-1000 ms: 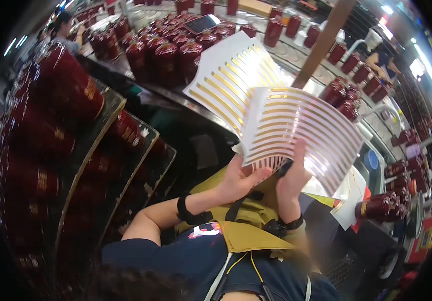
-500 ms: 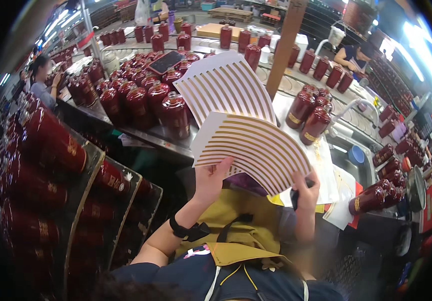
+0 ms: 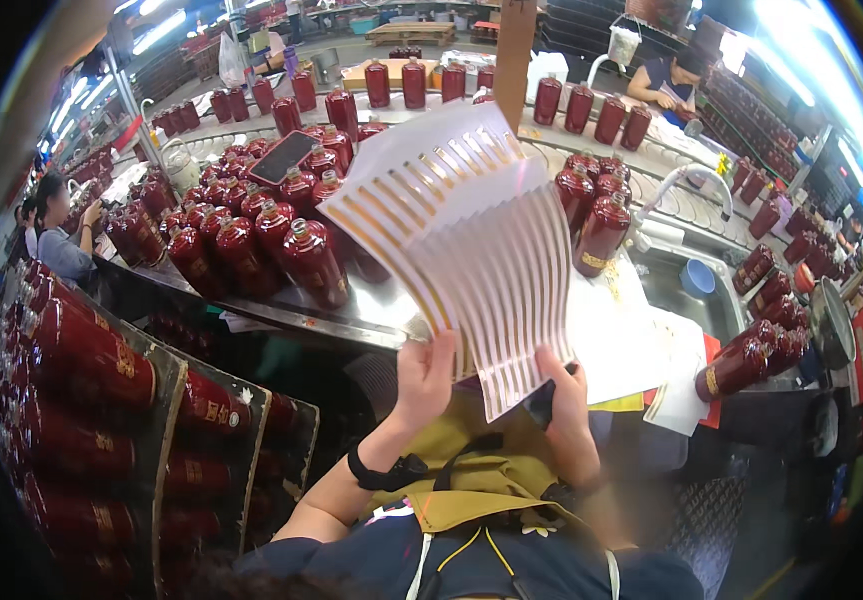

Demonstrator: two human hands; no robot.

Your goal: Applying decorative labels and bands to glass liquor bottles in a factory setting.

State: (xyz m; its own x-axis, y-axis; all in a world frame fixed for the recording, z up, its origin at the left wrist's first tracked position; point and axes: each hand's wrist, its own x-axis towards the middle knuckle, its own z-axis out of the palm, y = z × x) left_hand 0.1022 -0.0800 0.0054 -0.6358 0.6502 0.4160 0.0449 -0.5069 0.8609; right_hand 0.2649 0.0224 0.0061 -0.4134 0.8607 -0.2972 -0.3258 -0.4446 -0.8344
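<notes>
I hold a white backing sheet (image 3: 471, 250) covered with long gold strip labels upright in front of me. My left hand (image 3: 424, 375) grips its lower left edge, thumb on the front. At the lower right corner my right hand (image 3: 563, 398) pinches the same sheet. The sheet fans out above both hands and hides part of the steel worktable (image 3: 351, 305). Dark red ceramic bottles (image 3: 281, 235) stand crowded on that table just behind the sheet. More red bottles (image 3: 596, 215) stand to the right of it.
Racks of red bottles (image 3: 91, 380) lie stacked at my left. Loose white sheets (image 3: 641, 360) and a sink with a blue cup (image 3: 696, 278) sit at right, beside lying bottles (image 3: 741, 362). One person (image 3: 56, 240) works at far left, another (image 3: 666, 80) at the back right.
The sheet has swung from tilted right to upright and leftward, both hands still on its lower edge. My view has shifted, showing more of the bottle table.
</notes>
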